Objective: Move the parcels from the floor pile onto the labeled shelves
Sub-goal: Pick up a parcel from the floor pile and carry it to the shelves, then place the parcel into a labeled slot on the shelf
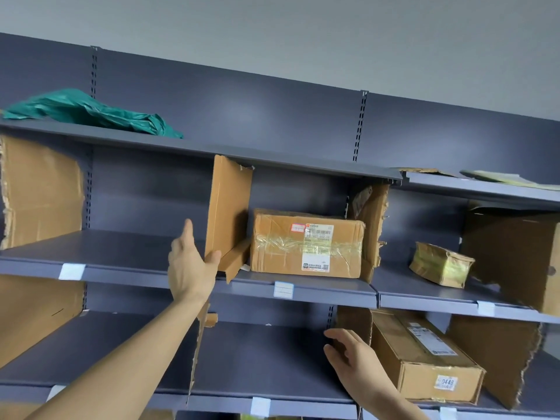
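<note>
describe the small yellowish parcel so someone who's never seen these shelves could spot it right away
Start at the middle shelf of the grey rack, where a large taped carton sits. Go one bay right, past the torn cardboard divider: the small parcel lies there alone. It is the only yellow-green wrapped, crumpled one, far smaller than the brown boxes.

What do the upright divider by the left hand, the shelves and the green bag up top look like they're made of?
The upright brown divider panel looks like plain matte corrugated cardboard, with a torn top corner and a folded foot. The dark blue-grey shelves look like painted sheet metal, smooth and faintly glossy, with slotted uprights behind. The crumpled green bag is probably thin plastic film, judging by its shiny creases.
</note>
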Motion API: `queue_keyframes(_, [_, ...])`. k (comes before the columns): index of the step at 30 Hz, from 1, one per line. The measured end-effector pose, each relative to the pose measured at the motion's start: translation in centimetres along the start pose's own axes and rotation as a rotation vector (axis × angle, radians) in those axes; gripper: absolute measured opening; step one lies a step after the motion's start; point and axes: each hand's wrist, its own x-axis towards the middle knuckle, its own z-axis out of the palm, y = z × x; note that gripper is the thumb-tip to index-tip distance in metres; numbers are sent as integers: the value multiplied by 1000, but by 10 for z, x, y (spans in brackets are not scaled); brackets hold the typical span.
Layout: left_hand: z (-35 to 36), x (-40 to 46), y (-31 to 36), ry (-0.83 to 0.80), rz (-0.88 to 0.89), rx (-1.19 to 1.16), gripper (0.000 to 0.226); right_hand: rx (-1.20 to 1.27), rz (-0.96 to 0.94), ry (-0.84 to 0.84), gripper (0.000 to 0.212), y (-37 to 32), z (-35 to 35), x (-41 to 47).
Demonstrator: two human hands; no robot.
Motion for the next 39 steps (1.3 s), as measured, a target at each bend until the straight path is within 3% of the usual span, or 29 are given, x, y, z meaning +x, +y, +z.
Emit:
queue_keyframes(4, [-5, -27, 6, 232, 177, 30, 77, 21, 2, -41, 33, -7, 9, -8])
queue_keyframes(7, [-1, -52, 16, 245, 369, 25, 74, 55, 3, -73, 33, -10, 18, -16])
queue_keyframes(10, [4, -59, 21, 265, 180, -84, 73, 83, 2, -109, 29, -9, 21, -30])
queue_keyframes(12, [7, -67, 17, 259, 213, -25, 53, 86, -8, -132, 21, 0, 18, -44])
queue_keyframes(14, [14, -86, 17, 99, 367, 8, 29, 93, 23, -155, 18, 13, 9, -61])
queue_keyframes(16, [27, -119, 32, -186, 333, 8, 19, 84, 94, -169, 17, 30, -5, -79])
queue_keyframes(22, [102, -284, 104, -1081, 349, 5, 22, 110, 291, -73, 22, 87, -81, -158])
queue_keyframes(24, [117, -357, 141, -1292, 400, -22, 17, 142, 336, -19, 24, 112, -115, -206])
queue_keyframes(31, [146, -608, 252, -1687, 432, -209, 18, 38, 798, 146, 25, 244, -226, -442])
queue_keyframes(39, [114, -880, 319, -2084, 538, -133, 14, 75, 1366, 263, 34, 316, -308, -728])
